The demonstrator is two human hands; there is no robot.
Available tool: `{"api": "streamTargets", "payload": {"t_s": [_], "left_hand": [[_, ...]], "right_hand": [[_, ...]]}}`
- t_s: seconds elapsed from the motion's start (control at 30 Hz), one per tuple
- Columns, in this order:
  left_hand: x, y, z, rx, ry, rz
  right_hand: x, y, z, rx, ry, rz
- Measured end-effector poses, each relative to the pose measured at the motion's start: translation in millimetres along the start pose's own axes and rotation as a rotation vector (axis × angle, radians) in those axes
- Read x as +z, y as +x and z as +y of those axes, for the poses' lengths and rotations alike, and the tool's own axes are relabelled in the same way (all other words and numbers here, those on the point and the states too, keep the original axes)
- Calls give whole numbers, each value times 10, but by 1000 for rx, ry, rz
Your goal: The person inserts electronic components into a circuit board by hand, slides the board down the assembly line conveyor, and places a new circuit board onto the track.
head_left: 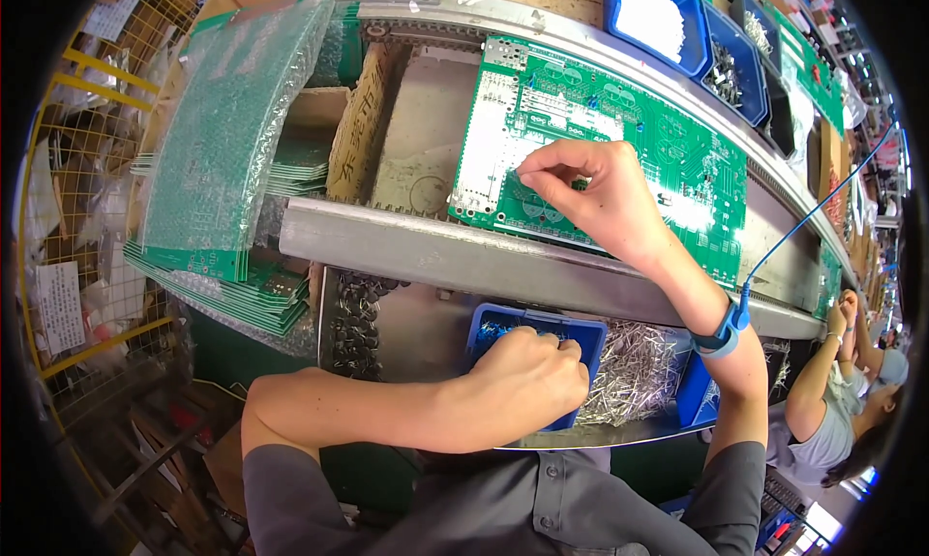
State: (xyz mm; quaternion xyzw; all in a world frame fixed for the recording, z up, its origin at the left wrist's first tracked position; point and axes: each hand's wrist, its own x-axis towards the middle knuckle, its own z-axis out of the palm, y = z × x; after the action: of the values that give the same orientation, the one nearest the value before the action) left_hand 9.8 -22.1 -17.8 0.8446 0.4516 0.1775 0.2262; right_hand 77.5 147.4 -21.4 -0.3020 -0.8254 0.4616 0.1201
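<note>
A large green circuit board [581, 111] lies between the metal rails of the line. My right hand [600, 193] is just above its left half, thumb and forefinger pinched together; whatever may be between them is too small to make out. A blue wrist strap [721, 333] with a cord circles my right wrist. Nearer to me, my left hand [532, 367] is curled, knuckles up, over a blue bin [590, 335] of small blue parts [494, 331]. Its fingertips are hidden below the hand.
Loose metal-leaded parts [634, 372] lie right of the bin, black parts [355, 329] left of it. A front rail [387, 246] separates bins and board. Bubble-wrapped boards [223, 130] stack at left. Blue bins [668, 24] stand beyond the far rail. A co-worker [823, 391] sits at right.
</note>
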Motion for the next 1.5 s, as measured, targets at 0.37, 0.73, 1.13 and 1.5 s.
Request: {"api": "streamTargets", "payload": {"t_s": [0.37,0.73,1.13,1.5], "left_hand": [[-17,21,5,-46,-53,-57],[-63,3,-8,-40,-20,-114],[-216,67,50,-61,-47,-157],[-243,105,50,-81,-137,-141]], "right_hand": [[49,-33,3,-78,-16,74],[173,14,124,-351,-77,157],[411,114,268,-506,-421,266],[-452,-1178,3,-455,-458,325]]}}
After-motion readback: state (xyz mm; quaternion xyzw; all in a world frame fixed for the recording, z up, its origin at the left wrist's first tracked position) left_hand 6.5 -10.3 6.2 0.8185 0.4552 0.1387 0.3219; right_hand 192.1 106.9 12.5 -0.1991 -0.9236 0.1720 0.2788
